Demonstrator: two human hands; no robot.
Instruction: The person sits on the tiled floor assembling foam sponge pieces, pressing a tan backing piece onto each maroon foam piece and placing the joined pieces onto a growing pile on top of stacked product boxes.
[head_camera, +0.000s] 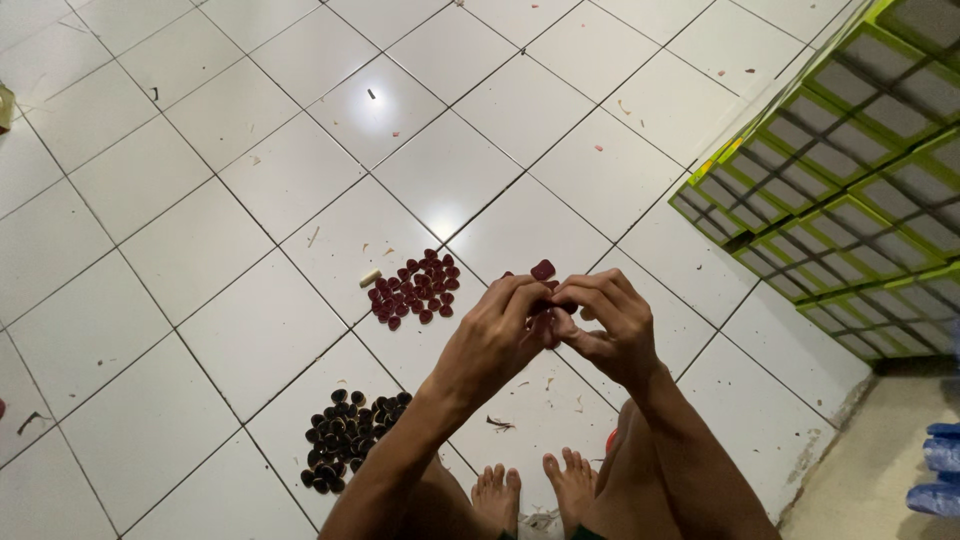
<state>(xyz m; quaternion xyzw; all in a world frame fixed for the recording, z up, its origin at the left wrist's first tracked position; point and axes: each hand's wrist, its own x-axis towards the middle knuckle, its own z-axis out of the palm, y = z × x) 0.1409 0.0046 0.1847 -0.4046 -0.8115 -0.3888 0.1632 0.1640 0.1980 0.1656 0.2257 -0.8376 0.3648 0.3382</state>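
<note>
My left hand (497, 335) and my right hand (610, 320) meet in front of me above the white tiled floor (250, 230), fingers pinched together on a small dark red piece (541, 325) held between them. Another dark red piece (543, 269) shows just above my fingertips; whether it lies on the floor or is held I cannot tell. A pile of several dark red pieces (416, 288) lies on the tiles to the left of my hands. Lower left sits a pile of several black pieces (345, 440). A small cream stub (370, 277) lies beside the red pile.
A green frame with a dark grid of openings (840, 190) lies at the right. My bare feet (535, 485) and knees are at the bottom. Small scraps dot the tiles. Blue objects (940, 470) sit at the far right edge on a bare concrete strip.
</note>
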